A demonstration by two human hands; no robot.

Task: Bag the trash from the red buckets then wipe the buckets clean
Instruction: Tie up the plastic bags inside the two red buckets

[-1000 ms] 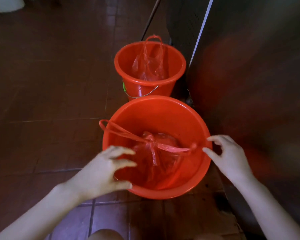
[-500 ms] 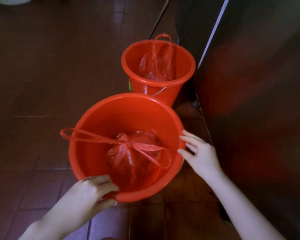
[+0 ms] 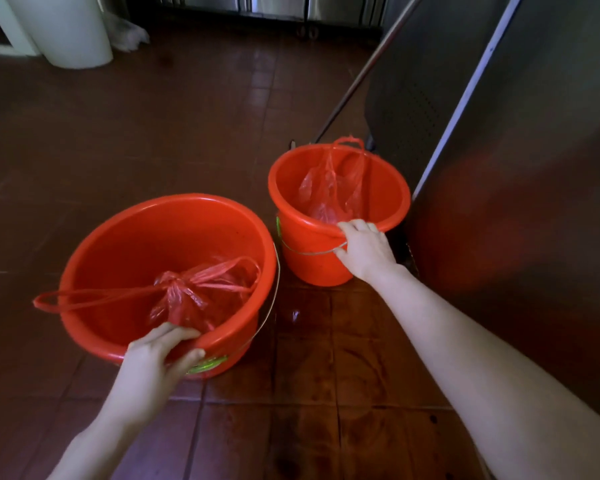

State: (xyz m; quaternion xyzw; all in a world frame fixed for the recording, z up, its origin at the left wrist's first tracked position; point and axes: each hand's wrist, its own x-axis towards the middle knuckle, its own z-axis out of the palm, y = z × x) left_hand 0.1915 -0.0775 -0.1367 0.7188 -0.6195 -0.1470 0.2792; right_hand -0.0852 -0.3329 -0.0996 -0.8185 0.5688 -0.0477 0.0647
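Two red buckets, on the floor. My left grip (image 3: pixel 153 362) curls over the large bucket (image 3: pixel 174 199) near rim; my right grip (image 3: pixel 364 247) curls over the small bucket (image 3: pixel 309 265) rim. Knotted bag (image 3: pixel 187 299) and loose bag (image 3: pixel 333 188) inside: soft, likely light; I'd lift them by their loops.

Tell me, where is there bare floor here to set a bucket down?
Most open: the tiled floor left of and beyond the large bucket, up to the white bin. It is also bare between the forearms. Crowded: the small bucket sits close beside the steel cabinet with a pole behind it, and only a narrow gap separates the buckets.
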